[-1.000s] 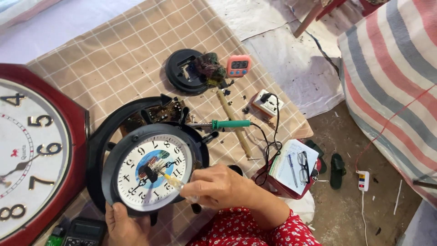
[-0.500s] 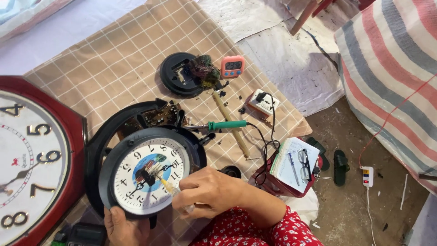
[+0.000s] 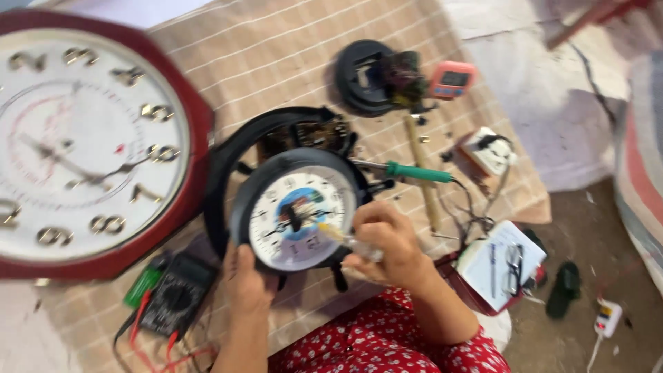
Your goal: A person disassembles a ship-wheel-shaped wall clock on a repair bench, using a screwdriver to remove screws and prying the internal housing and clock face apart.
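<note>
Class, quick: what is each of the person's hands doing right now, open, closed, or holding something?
Left hand: closed on the lower rim of the small round clock.
Right hand: closed around a slim tool, its tip on the clock face.

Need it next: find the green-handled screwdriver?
Head view: the green-handled screwdriver lies on the checked cloth, right of the small clock, above the right hand.

At the far edge of the checked cloth (image 3: 276, 55) sits a small pink timer (image 3: 452, 79), rectangular, with a dark screen on its face, just beside the black round clock back (image 3: 362, 76). Near my left elbow lies a black multimeter (image 3: 176, 300); its display is too blurred to make out. I see no packages or signs.
</note>
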